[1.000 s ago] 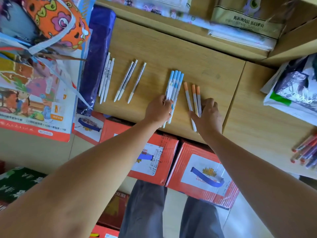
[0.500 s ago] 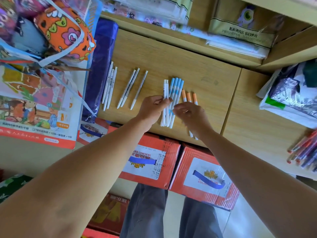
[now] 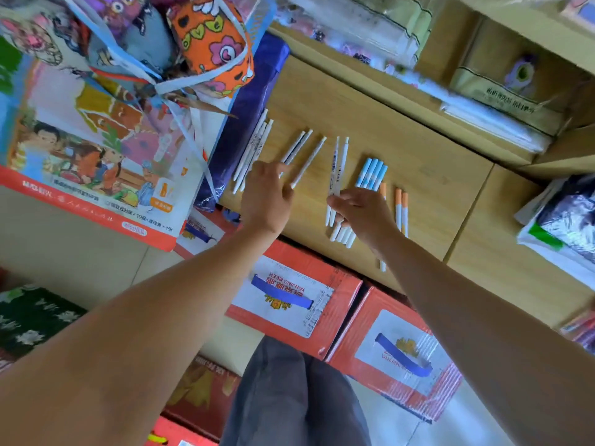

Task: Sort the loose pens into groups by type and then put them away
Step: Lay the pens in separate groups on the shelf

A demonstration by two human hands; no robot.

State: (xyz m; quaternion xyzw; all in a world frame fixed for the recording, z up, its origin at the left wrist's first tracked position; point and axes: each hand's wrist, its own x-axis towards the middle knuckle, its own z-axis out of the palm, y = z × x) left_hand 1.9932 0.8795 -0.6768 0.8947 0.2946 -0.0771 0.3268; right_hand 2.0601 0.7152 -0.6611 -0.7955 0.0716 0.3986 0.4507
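Note:
Pens lie in groups on a wooden desktop. At the left is a bunch of white pens, then three loose white pens. Two more white pens are pinched near their lower part by my right hand. Under that hand lie blue-capped pens. To its right are orange-capped pens. My left hand hovers over the lower ends of the loose white pens with fingers spread, holding nothing.
A blue wrapped pack borders the white pens on the left, under colourful bags. Red cartons stand below the desk's front edge. Plastic bags sit at the right, and coloured pens at the far right edge.
My right hand has taken hold of two white pens beside the blue-capped ones and shifted them left. My left hand let go there and moved left to the loose white pens.

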